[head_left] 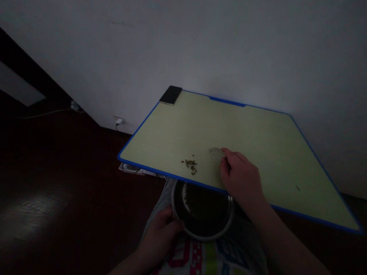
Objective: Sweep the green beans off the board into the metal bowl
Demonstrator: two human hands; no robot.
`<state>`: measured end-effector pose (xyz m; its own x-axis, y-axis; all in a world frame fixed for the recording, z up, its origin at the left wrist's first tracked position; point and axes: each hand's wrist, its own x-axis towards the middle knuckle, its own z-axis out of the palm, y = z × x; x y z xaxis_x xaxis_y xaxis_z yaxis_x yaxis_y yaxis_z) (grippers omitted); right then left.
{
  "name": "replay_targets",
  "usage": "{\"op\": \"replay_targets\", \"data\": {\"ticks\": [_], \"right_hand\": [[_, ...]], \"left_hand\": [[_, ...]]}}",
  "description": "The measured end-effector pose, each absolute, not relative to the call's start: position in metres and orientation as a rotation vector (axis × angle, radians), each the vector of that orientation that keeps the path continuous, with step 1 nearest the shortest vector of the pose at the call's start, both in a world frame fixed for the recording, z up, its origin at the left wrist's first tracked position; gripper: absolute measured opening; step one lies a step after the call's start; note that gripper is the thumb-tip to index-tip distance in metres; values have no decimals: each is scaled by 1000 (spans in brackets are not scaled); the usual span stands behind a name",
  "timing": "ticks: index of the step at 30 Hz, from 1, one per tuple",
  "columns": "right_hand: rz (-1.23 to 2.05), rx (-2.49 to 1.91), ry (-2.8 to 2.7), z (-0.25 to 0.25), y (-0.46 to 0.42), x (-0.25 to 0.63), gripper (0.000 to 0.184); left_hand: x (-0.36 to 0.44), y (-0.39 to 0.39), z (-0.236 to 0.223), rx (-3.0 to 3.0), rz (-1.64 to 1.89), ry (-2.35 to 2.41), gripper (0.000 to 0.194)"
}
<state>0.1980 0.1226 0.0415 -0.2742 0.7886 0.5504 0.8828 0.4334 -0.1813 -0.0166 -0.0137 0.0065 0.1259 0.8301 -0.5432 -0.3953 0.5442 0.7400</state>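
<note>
My right hand (pixel 239 173) pinches a clear plastic protractor (pixel 216 153) at its right end, over the pale table top. Left of the protractor lies a small scatter of brown, seed-like grains (pixel 190 165), close to the table's front edge. On my lap, partly under that edge, sits a round metal bowl (pixel 200 236) with dark contents; what they are is too dim to tell. My left hand (pixel 164 227) grips the bowl's rim on its left side, with the thumb on top.
The pale table (pixel 243 133) has a blue edge and stands against a white wall. A dark tablet or phone (pixel 171 94) lies at its back left corner. A small dark mark (pixel 297 188) shows at the right. A plugged-in charger (pixel 119 121) sits low on the wall.
</note>
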Motion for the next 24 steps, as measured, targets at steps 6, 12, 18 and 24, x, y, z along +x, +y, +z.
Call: {"op": "replay_targets", "data": {"ticks": [6,12,18,24], "right_hand": [[-254,-1475,-2064,41,129,210,33],[-181,-1334,-2106,44,124,206,33],[-28,-1289,-2256,54,130,192,35],[77,-1276,-2367,63,146,177,39]], "left_hand": [[-20,-18,-6,450,936,1138,7],[-19,-21,-8,402,931,1088,7],[-21,-23,-12,415,953,1077,9],[-22,-23,-10,459,945,1089,8]]}}
